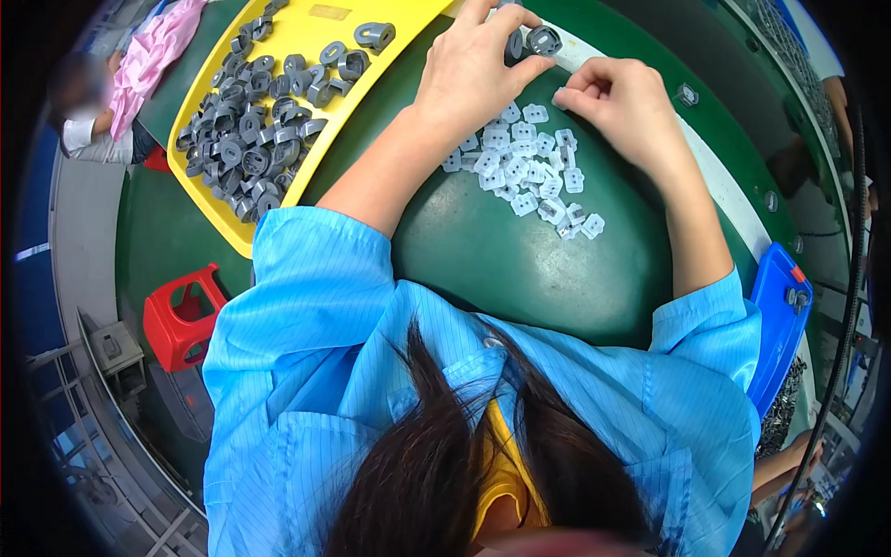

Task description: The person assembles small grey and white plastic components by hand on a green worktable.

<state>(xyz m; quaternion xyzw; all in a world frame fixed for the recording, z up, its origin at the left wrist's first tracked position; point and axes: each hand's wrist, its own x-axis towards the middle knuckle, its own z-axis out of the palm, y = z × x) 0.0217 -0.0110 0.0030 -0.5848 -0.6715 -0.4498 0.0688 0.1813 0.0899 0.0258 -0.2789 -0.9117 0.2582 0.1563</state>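
Grey moulded plastic rings fill the yellow tray at the left of the green desk, and two more of these grey parts sit at the fingertips of the left hand, which is curled closed over them with thumb and fingers pinching. The right hand is nearly closed, thumb against forefinger, apparently nipping one small white piece, though the fingers hide most of it. A loose heap of white clips lies on the desk just below both hands. Judged by look, both kinds are light, stiff and smooth, unlikely to break but easily flicked away; the grey ring is best taken by its outer rim, the white clip by its flat edges.
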